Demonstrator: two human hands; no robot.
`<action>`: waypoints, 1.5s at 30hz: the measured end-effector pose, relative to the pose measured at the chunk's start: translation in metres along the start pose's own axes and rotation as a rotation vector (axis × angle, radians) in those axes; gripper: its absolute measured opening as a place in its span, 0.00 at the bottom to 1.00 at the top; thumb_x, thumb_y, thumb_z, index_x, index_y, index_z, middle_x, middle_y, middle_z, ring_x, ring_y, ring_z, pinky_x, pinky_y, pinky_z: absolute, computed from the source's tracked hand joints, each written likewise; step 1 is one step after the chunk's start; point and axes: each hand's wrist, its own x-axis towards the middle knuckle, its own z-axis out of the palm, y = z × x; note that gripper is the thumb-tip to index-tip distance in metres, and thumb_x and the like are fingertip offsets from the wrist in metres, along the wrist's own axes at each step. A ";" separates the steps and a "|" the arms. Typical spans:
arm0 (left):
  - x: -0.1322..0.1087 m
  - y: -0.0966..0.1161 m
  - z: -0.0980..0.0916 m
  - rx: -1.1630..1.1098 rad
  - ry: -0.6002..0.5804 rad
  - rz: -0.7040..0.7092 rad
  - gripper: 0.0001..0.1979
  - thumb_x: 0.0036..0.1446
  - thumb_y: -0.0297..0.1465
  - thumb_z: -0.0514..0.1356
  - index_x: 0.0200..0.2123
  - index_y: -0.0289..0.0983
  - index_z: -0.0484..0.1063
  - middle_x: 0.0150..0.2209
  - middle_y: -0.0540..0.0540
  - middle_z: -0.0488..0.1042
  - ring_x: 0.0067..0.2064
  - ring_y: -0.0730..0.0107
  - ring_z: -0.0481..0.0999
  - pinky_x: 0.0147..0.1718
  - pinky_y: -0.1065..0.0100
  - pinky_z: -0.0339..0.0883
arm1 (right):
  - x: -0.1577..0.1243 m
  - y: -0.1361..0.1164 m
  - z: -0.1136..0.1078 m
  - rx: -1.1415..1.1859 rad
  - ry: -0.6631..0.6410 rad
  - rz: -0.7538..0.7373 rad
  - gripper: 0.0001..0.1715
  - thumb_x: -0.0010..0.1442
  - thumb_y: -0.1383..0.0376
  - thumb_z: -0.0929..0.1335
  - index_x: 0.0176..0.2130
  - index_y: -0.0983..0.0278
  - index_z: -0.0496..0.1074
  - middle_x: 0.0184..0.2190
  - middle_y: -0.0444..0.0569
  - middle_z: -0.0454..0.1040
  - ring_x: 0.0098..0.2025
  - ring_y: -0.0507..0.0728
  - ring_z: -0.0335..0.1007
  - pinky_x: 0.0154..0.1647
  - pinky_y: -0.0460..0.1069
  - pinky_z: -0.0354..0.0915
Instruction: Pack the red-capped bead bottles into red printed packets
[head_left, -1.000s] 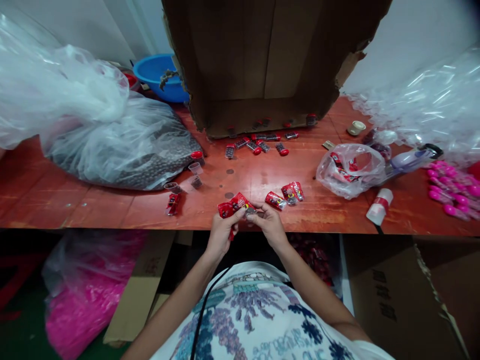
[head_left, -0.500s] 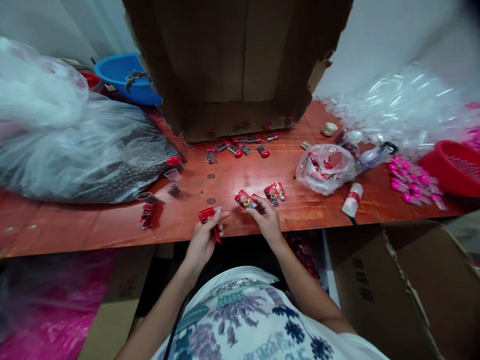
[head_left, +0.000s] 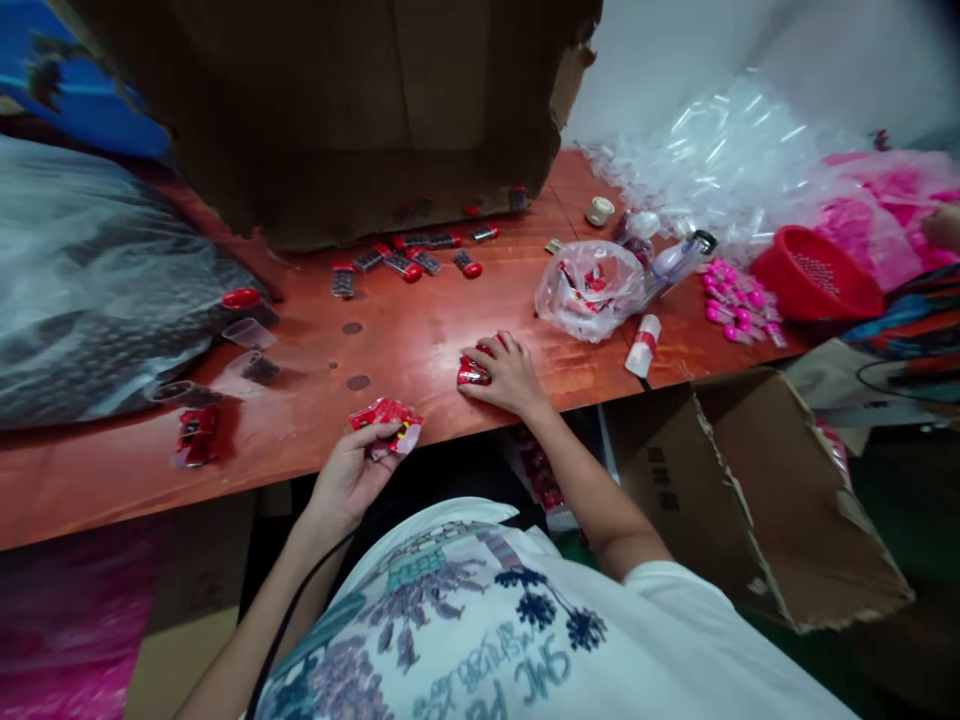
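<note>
Near the table's front edge, my left hand (head_left: 356,470) pinches red packets (head_left: 386,415) between thumb and fingers. To its right, my right hand (head_left: 510,375) reaches over other red packets (head_left: 474,370) lying on the table, its fingers curled round them. Behind both hands lie several small clear tubes with red caps and dark contents (head_left: 401,262). More red packets (head_left: 197,435) rest at the left, near small clear cups (head_left: 250,335). A clear bag (head_left: 589,290) with red packets inside stands beyond my right hand.
A large cardboard box (head_left: 300,200) stands at the back. At left sits a big bag of dark beads (head_left: 112,300). Toward the right are a white-and-red roll (head_left: 643,346), pink-capped pieces (head_left: 739,300), a red basket (head_left: 814,275) and clear plastic pieces (head_left: 720,170). Another person's arm (head_left: 941,225) shows at the far right.
The view has shifted right. My right hand has let go of the packet it held and now covers the packets on the table. My left hand now holds its packets spread out.
</note>
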 end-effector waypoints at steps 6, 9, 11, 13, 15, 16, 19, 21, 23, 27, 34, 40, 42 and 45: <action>0.004 -0.007 -0.003 0.082 -0.001 -0.069 0.13 0.49 0.11 0.55 0.33 0.30 0.74 0.33 0.41 0.78 0.34 0.66 0.79 0.34 0.68 0.77 | -0.093 0.052 -0.027 -0.044 -0.021 -0.041 0.32 0.53 0.49 0.69 0.56 0.54 0.67 0.55 0.49 0.66 0.63 0.66 0.47 0.61 0.61 0.45; 0.004 -0.011 -0.001 0.115 -0.028 -0.096 0.10 0.50 0.13 0.56 0.33 0.28 0.74 0.33 0.41 0.78 0.34 0.66 0.79 0.34 0.68 0.77 | -0.152 0.075 -0.035 -0.101 0.021 -0.033 0.33 0.52 0.49 0.70 0.55 0.54 0.67 0.57 0.51 0.65 0.64 0.67 0.47 0.61 0.64 0.46; 0.004 -0.013 0.002 0.139 -0.040 -0.119 0.09 0.50 0.14 0.57 0.32 0.28 0.74 0.32 0.41 0.78 0.32 0.66 0.79 0.33 0.67 0.77 | -0.183 0.086 -0.034 -0.141 0.061 0.003 0.37 0.49 0.46 0.71 0.55 0.55 0.67 0.59 0.53 0.63 0.65 0.70 0.45 0.61 0.67 0.44; 0.003 -0.015 0.003 0.156 -0.052 -0.107 0.08 0.50 0.15 0.59 0.32 0.29 0.74 0.32 0.41 0.78 0.32 0.65 0.79 0.32 0.65 0.77 | -0.198 0.088 -0.029 -0.134 0.158 0.064 0.36 0.48 0.47 0.72 0.54 0.56 0.69 0.58 0.54 0.63 0.64 0.71 0.48 0.61 0.70 0.43; 0.003 -0.017 0.005 0.182 -0.066 -0.071 0.08 0.48 0.16 0.61 0.32 0.29 0.74 0.31 0.42 0.79 0.31 0.65 0.79 0.31 0.64 0.76 | -0.195 0.077 -0.021 -0.034 0.321 0.154 0.25 0.53 0.53 0.70 0.50 0.57 0.72 0.54 0.53 0.69 0.60 0.68 0.56 0.59 0.67 0.50; 0.002 -0.018 0.005 0.195 -0.071 -0.046 0.08 0.47 0.16 0.62 0.32 0.30 0.74 0.30 0.43 0.79 0.31 0.64 0.79 0.30 0.64 0.76 | -0.186 0.066 -0.017 0.062 0.406 0.203 0.19 0.56 0.56 0.69 0.47 0.57 0.74 0.50 0.53 0.71 0.57 0.65 0.61 0.57 0.64 0.55; -0.001 -0.020 0.008 0.216 -0.088 0.035 0.09 0.43 0.19 0.66 0.31 0.31 0.75 0.29 0.44 0.79 0.30 0.64 0.79 0.29 0.66 0.76 | -0.138 0.013 -0.006 0.484 0.520 0.313 0.13 0.61 0.61 0.65 0.43 0.61 0.75 0.41 0.52 0.74 0.45 0.59 0.70 0.49 0.56 0.65; -0.003 -0.020 0.009 0.212 -0.085 0.085 0.10 0.41 0.20 0.67 0.30 0.32 0.75 0.28 0.44 0.79 0.29 0.64 0.79 0.28 0.67 0.75 | -0.098 -0.027 0.000 0.719 0.408 0.301 0.15 0.59 0.60 0.67 0.45 0.61 0.74 0.40 0.51 0.73 0.40 0.57 0.71 0.41 0.52 0.69; -0.003 -0.016 0.009 0.215 -0.121 0.149 0.11 0.40 0.23 0.69 0.32 0.31 0.76 0.30 0.43 0.79 0.30 0.64 0.79 0.29 0.67 0.75 | -0.062 -0.061 0.006 0.872 0.257 0.202 0.18 0.55 0.61 0.70 0.46 0.60 0.73 0.40 0.49 0.74 0.38 0.55 0.71 0.38 0.49 0.69; -0.001 0.000 0.001 0.163 -0.074 0.244 0.14 0.37 0.26 0.71 0.31 0.30 0.76 0.28 0.43 0.79 0.30 0.63 0.79 0.30 0.67 0.74 | -0.012 -0.097 0.014 0.939 0.153 0.053 0.15 0.59 0.64 0.66 0.47 0.59 0.73 0.37 0.48 0.76 0.40 0.56 0.72 0.38 0.49 0.68; 0.004 0.036 -0.023 0.018 0.037 0.405 0.15 0.36 0.28 0.71 0.32 0.31 0.76 0.29 0.45 0.79 0.29 0.66 0.79 0.28 0.70 0.73 | 0.055 -0.115 0.027 0.770 -0.025 -0.367 0.17 0.62 0.68 0.62 0.49 0.57 0.71 0.41 0.47 0.77 0.42 0.54 0.73 0.45 0.48 0.66; 0.010 0.051 -0.025 -0.030 0.159 0.388 0.16 0.35 0.31 0.72 0.30 0.31 0.76 0.25 0.46 0.78 0.22 0.72 0.75 0.19 0.74 0.67 | 0.169 -0.114 0.046 0.504 0.003 -0.040 0.18 0.65 0.67 0.58 0.50 0.61 0.70 0.45 0.50 0.74 0.47 0.54 0.70 0.48 0.48 0.63; 0.011 0.052 -0.023 -0.037 0.158 0.377 0.15 0.35 0.31 0.72 0.28 0.31 0.75 0.24 0.47 0.78 0.22 0.72 0.74 0.19 0.74 0.67 | 0.202 -0.118 0.054 0.468 0.024 0.040 0.18 0.64 0.66 0.58 0.51 0.64 0.68 0.48 0.56 0.71 0.49 0.58 0.68 0.50 0.51 0.61; 0.014 0.049 -0.023 -0.042 0.158 0.353 0.15 0.35 0.31 0.72 0.28 0.32 0.75 0.25 0.47 0.78 0.23 0.72 0.75 0.21 0.73 0.69 | 0.233 -0.135 0.067 0.440 0.027 0.142 0.21 0.61 0.64 0.63 0.53 0.67 0.66 0.49 0.63 0.68 0.48 0.63 0.69 0.48 0.54 0.63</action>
